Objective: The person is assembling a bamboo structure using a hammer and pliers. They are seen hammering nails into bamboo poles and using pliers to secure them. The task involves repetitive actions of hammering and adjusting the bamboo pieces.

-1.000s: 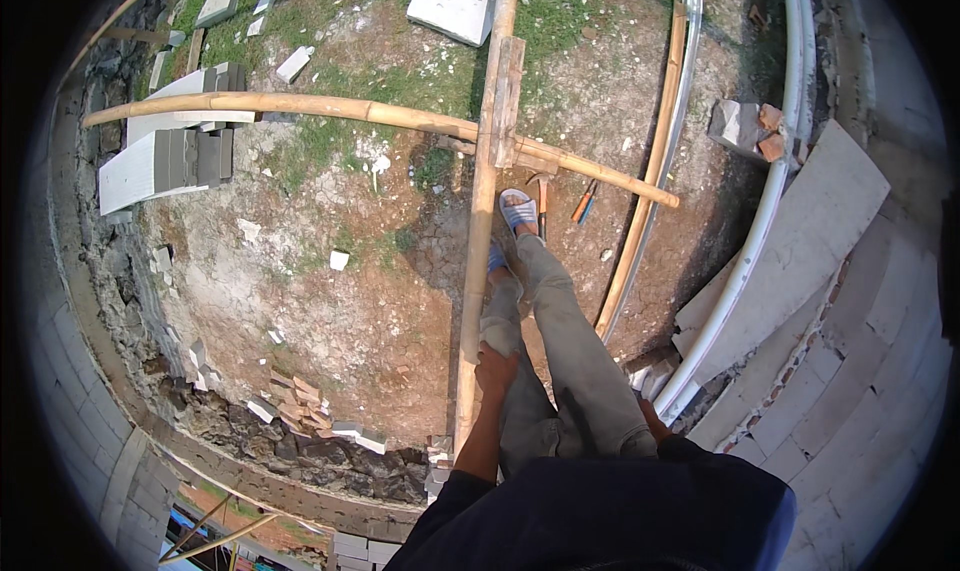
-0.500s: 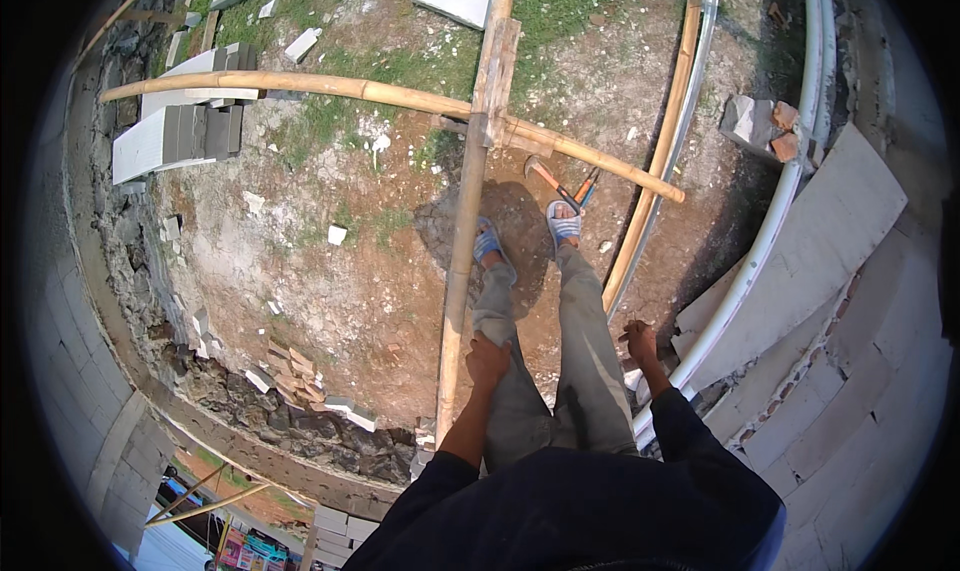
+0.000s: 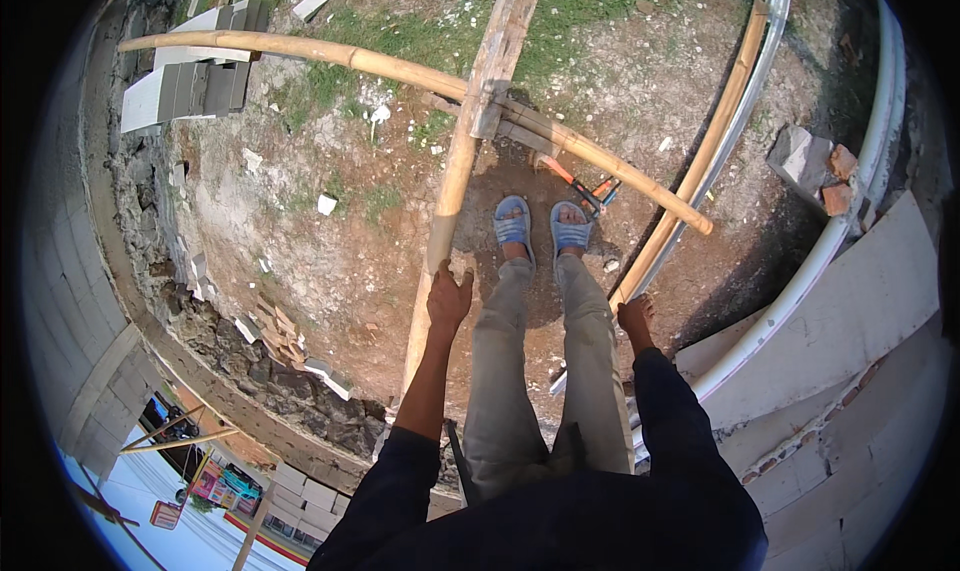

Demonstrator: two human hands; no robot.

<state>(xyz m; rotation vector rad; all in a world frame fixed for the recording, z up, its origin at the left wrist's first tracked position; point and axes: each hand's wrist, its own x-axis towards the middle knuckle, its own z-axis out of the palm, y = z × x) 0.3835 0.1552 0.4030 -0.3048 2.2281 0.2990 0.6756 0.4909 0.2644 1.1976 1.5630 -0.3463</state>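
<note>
My left hand hangs at hip height with thumb and forefinger apart. It holds nothing and overlaps the edge of a long bamboo pole; whether it touches the pole I cannot tell. On the other side of my legs, my right hand has loosely bent fingers and nothing visible in them. The lower end of a split bamboo strip passes just behind that hand, apparently without contact. Beyond my sandalled feet, a hammer with an orange-and-black handle lies on the soil, beside another orange-and-blue tool.
A second bamboo pole crosses the first at a wooden board. A metal channel runs along the split bamboo. Grey blocks are stacked at far left. Right, a white pipe passes broken blocks and a grey panel.
My feet have come side by side, the left one no longer by the pole. My left hand has moved forward and left, away from my thigh. My right hand has shifted slightly forward.
</note>
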